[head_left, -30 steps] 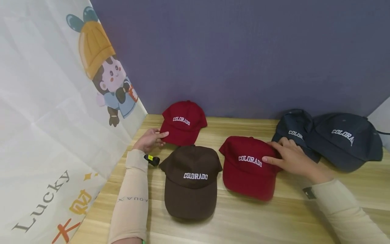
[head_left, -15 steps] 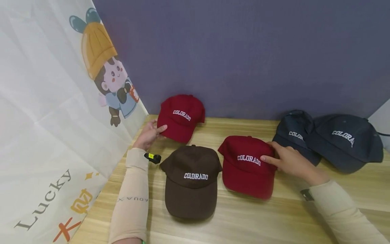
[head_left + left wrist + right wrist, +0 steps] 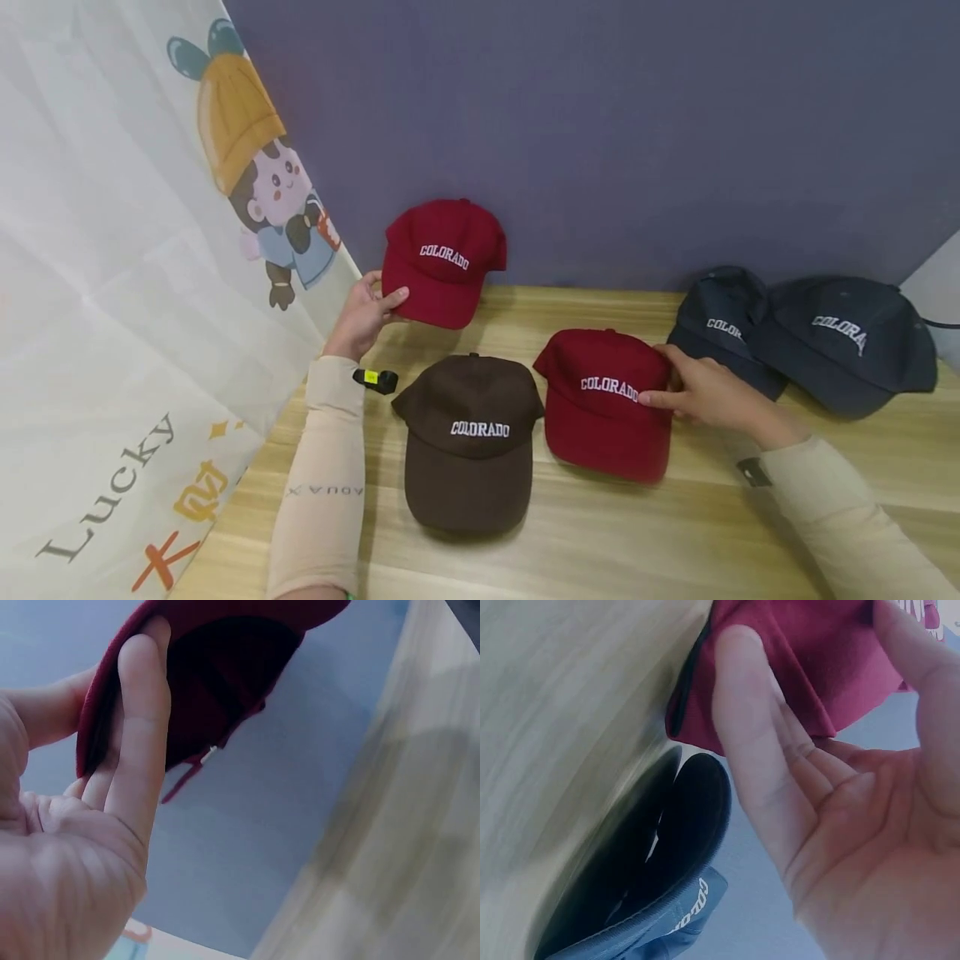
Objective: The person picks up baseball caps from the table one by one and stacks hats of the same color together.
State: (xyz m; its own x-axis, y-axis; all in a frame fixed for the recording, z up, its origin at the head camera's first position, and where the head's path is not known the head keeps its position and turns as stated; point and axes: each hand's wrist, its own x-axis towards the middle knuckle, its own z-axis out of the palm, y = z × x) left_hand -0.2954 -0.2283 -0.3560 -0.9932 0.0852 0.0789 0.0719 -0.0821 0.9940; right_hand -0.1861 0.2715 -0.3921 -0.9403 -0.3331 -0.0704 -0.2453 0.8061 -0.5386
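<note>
My left hand (image 3: 365, 312) pinches the brim of a red baseball cap (image 3: 444, 258), thumb on top and fingers beneath. The cap is held up off the table, and its dark underside shows in the left wrist view. At centre right, my right hand (image 3: 708, 390) grips the side of a second red cap (image 3: 607, 404), thumb near its white COLORADO lettering; whether this cap touches the table I cannot tell. A brown cap (image 3: 472, 446) lies between the arms, brim toward me.
Two navy caps, one (image 3: 843, 346) overlapping the other (image 3: 720, 321), lie at the back right of the wooden table (image 3: 622, 542). A dark blue-grey wall (image 3: 600, 142) stands behind. On the left hangs a white printed sheet (image 3: 97, 250).
My left hand has raised the far red cap upward from the table. The right hand and its red cap have shifted slightly left. The brown and navy caps have stayed put.
</note>
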